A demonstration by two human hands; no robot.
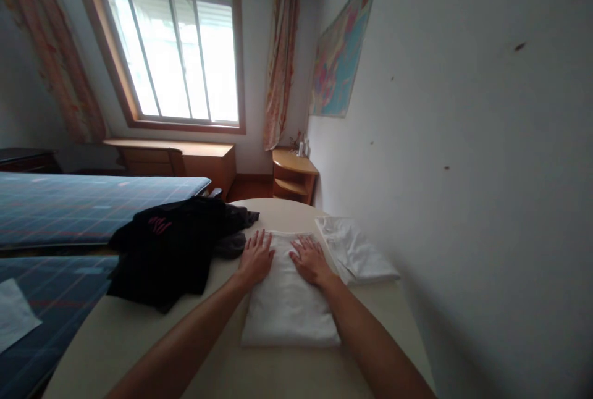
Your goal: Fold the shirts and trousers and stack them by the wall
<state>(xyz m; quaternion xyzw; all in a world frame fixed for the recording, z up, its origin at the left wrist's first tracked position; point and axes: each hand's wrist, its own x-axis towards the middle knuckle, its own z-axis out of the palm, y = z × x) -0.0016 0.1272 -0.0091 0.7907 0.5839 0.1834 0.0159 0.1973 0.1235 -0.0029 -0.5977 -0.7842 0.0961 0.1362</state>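
A white folded garment [291, 306] lies flat in front of me on a pale round table [204, 349]. My left hand [257, 258] rests palm down on its far left edge, fingers spread. Across from it, my right hand [309, 258] presses on the far right part, fingers also spread and pointing away. Neither hand grips the cloth. Right of my right hand is another folded white garment [361, 254]. Left of my left hand, a black garment with pink lettering [171, 251] lies in a loose heap, with dark grey cloth [231, 244] at its side.
A bed with a blue checked mattress [92, 207] stands at the left, a white sheet-like item [16, 312] on its lower part. The white wall [486, 232] runs close along the table's right. Beyond are a small corner shelf [294, 164] and a wooden desk [204, 152] under the window.
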